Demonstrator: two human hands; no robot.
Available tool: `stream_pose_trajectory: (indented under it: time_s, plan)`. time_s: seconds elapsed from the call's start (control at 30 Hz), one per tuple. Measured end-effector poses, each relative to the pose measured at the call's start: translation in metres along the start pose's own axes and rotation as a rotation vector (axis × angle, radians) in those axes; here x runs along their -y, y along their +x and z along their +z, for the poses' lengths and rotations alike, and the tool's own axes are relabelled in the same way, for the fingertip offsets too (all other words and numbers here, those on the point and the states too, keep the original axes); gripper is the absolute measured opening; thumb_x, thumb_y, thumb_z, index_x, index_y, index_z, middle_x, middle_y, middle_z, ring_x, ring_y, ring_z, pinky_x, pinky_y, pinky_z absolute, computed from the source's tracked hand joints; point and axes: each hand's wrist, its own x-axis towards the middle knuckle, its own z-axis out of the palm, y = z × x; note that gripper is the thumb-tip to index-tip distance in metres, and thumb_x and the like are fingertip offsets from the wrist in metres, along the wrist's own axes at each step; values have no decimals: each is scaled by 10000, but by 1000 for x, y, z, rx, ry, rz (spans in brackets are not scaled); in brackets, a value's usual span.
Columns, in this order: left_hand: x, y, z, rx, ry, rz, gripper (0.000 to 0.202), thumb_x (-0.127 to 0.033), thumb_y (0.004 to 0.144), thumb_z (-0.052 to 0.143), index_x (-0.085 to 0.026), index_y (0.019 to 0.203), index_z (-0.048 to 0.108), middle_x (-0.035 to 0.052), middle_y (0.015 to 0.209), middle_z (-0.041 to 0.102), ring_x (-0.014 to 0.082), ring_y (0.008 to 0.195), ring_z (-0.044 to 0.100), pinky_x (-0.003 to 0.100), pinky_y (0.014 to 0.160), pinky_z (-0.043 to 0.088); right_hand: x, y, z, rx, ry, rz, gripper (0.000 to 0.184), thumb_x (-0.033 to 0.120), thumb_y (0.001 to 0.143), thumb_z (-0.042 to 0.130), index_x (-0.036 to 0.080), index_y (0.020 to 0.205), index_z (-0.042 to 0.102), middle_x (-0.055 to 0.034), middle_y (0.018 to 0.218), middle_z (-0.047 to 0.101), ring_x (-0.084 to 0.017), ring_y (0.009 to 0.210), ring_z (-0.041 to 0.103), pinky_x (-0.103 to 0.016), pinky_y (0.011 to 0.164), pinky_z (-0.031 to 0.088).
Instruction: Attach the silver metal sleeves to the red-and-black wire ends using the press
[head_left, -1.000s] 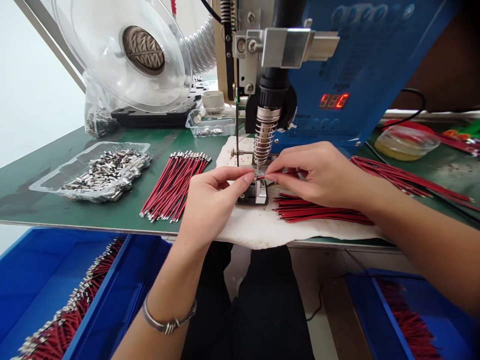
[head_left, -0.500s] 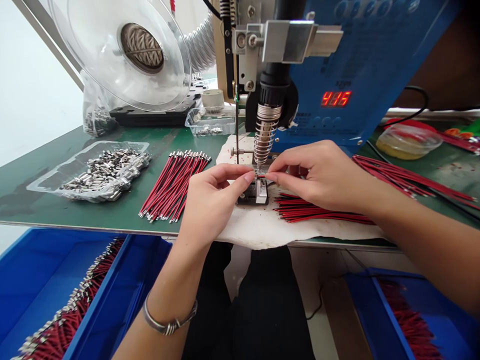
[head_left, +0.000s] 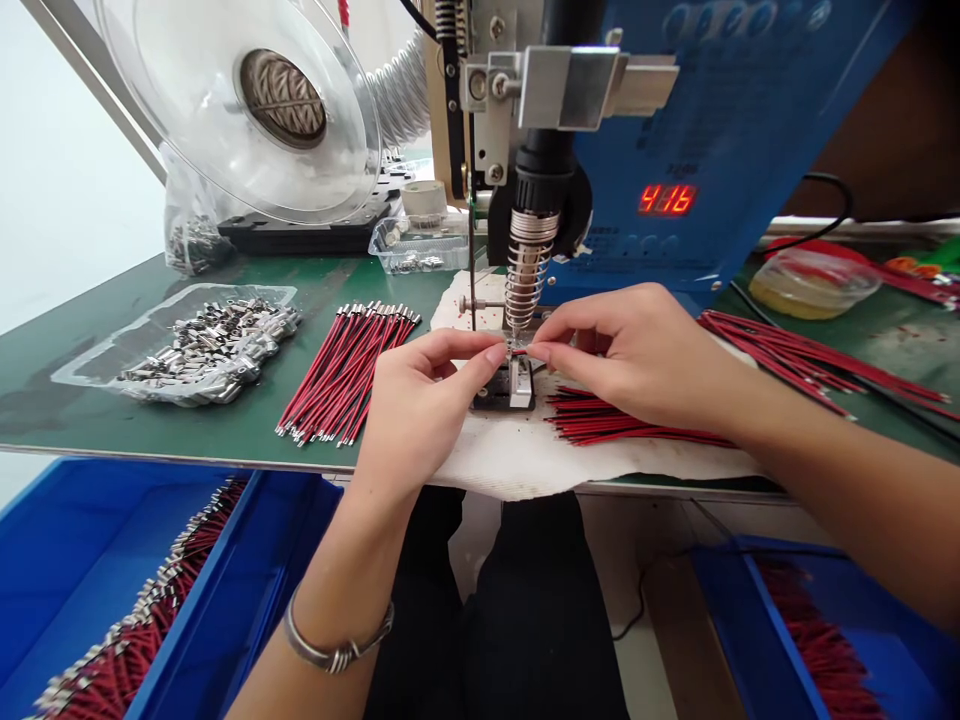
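My left hand point(head_left: 427, 400) and my right hand point(head_left: 637, 350) meet under the coiled tip of a soldering head point(head_left: 525, 270). The left thumb and forefinger pinch a small metal part that I cannot make out clearly. The right fingers pinch the end of a red wire point(head_left: 523, 351) and hold it against that part, above a small black and silver fixture point(head_left: 504, 388) on a white cloth point(head_left: 525, 455). A bundle of red wires point(head_left: 622, 420) lies just below my right hand.
Red wires with metal tips point(head_left: 346, 368) lie left of the fixture, a clear tray of metal terminals point(head_left: 202, 340) farther left. A blue machine shows a red display point(head_left: 666, 199). A clear spool point(head_left: 247, 100) stands behind. Blue bins point(head_left: 135, 590) of finished wires sit below the bench edge.
Both hands stay pinched at the same spot under the soldering tip. The red display reading has changed.
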Motion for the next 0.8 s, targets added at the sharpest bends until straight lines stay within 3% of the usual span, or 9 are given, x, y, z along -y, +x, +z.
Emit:
stream_pose_trajectory:
  time_s: [0.43, 0.8]
  plan:
    - [-1, 0, 0, -13, -3, -8, 202, -384, 794, 833, -213, 902, 839, 44, 895, 803, 152, 723, 666, 258, 665, 495, 2, 0, -1, -1, 11, 15, 171, 235, 929, 650, 179, 822, 772, 31, 580, 646, -94, 508, 521, -285, 607, 395]
    - [0, 0, 0, -17, 7, -5, 197, -372, 800, 822, -209, 909, 841, 52, 884, 797, 161, 711, 660, 271, 641, 493, 1, 0, 0, 8, 18, 36, 156, 241, 927, 658, 192, 835, 774, 21, 650, 688, -119, 600, 598, -285, 628, 408]
